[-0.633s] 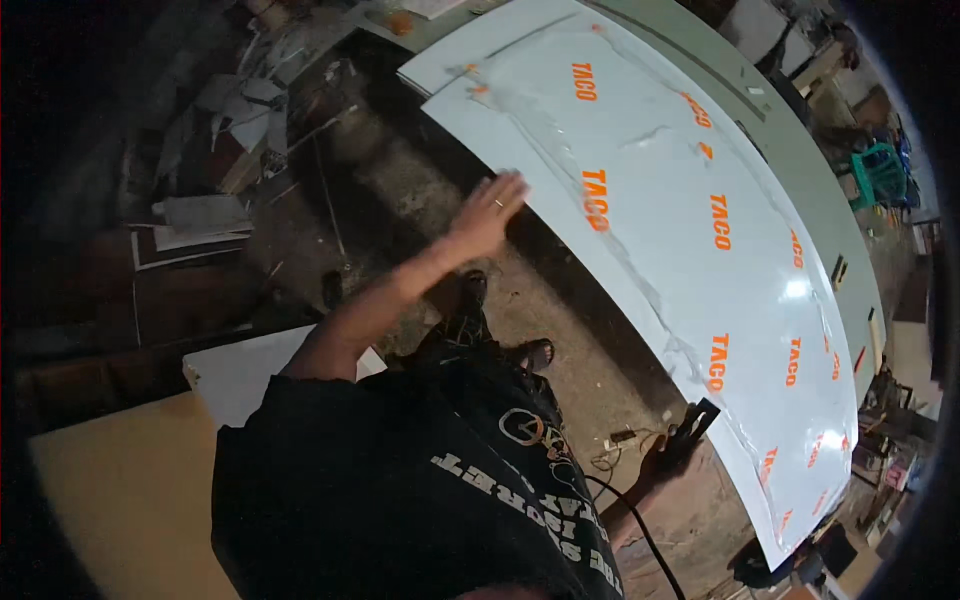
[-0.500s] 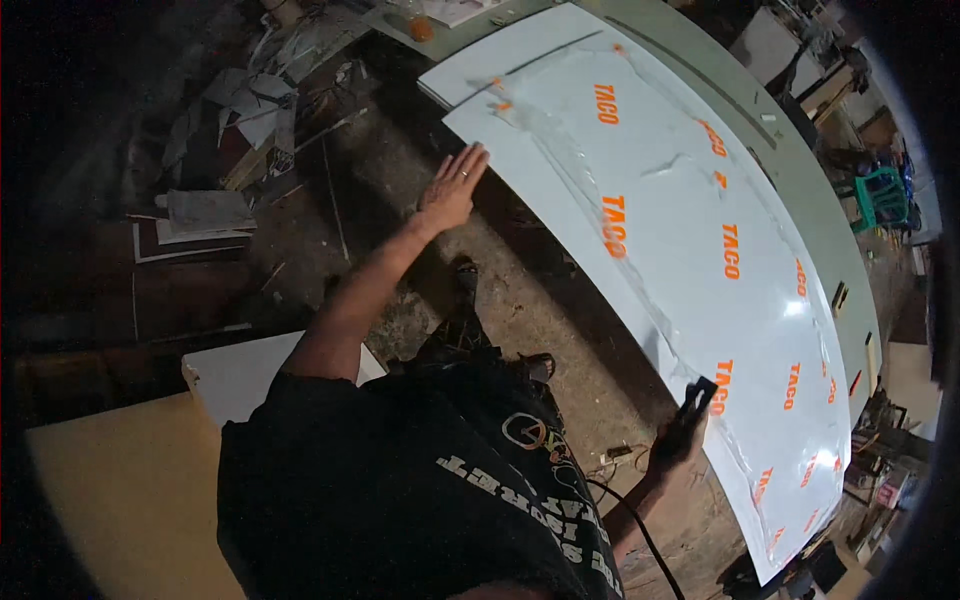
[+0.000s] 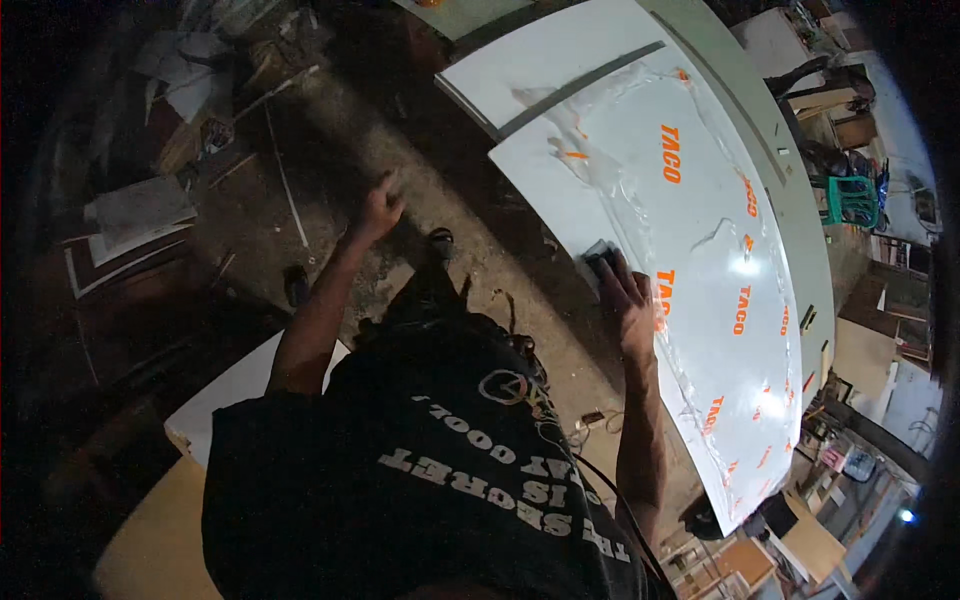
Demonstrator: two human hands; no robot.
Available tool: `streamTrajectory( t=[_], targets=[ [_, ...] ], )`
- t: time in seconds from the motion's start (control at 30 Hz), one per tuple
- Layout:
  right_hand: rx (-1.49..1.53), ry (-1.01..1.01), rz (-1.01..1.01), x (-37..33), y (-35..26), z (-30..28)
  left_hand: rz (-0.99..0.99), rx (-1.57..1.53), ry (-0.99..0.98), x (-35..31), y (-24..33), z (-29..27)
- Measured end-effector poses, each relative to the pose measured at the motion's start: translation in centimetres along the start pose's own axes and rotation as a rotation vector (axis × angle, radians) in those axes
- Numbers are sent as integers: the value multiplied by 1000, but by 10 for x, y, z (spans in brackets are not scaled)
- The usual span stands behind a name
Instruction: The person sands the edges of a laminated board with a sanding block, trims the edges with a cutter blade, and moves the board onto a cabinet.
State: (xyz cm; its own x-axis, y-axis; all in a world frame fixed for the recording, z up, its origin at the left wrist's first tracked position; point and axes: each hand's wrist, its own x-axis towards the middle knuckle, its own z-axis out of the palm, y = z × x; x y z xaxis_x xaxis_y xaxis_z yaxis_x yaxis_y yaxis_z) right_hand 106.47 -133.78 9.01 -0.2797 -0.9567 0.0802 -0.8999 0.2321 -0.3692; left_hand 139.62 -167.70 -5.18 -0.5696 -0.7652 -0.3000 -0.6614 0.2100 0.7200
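Observation:
A large white panel (image 3: 590,205) under clear film with orange print lies along my right side, its long near edge running toward me. My right hand (image 3: 632,305) is closed on a small dark block (image 3: 601,258) with a greyish end, pressed at that near edge; its exact kind is hard to make out. The film (image 3: 640,225) is loose and wrinkled along the panel's border. Away from the panel, my left hand (image 3: 381,208) hangs over the floor, fingers loosely bent and one finger sticking out, with nothing visible in it.
Another white panel (image 3: 545,65) shows beyond a dark gap, on a greenish work table (image 3: 760,130). Offcuts (image 3: 145,215) lie on the floor at the left. Pale boards (image 3: 150,530) stand behind my left arm. A green plastic chair (image 3: 852,200) is at the far right. A black cable (image 3: 625,510) hangs by my right arm.
My left hand has come off the panel's near edge and moved left. My right hand has slid the dark block forward along that edge. The view has shifted, widening the visible gap between panels.

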Motion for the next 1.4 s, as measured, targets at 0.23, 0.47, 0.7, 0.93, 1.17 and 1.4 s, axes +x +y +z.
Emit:
streamTrajectory(
  t=[0.23,0.47,0.7,0.93,1.17,1.4],
  targets=[
    [-73,-108,-78,85,-54,17,-312,-254,-241,-2,-45,4],
    [-126,-135,-169,146,-89,39,179,-226,-38,45,-57,45],
    [-121,-204,-98,127,-89,29,102,-400,-45,59,-73,60],
    [-88,-148,-63,156,-112,38,-192,-382,-179,47,-51,39],
    [-119,-135,-64,139,-107,37,166,-189,-8,53,-65,29],
    [-129,-87,-93,148,-112,39,-137,-560,-177,78,-74,38]
  ],
)
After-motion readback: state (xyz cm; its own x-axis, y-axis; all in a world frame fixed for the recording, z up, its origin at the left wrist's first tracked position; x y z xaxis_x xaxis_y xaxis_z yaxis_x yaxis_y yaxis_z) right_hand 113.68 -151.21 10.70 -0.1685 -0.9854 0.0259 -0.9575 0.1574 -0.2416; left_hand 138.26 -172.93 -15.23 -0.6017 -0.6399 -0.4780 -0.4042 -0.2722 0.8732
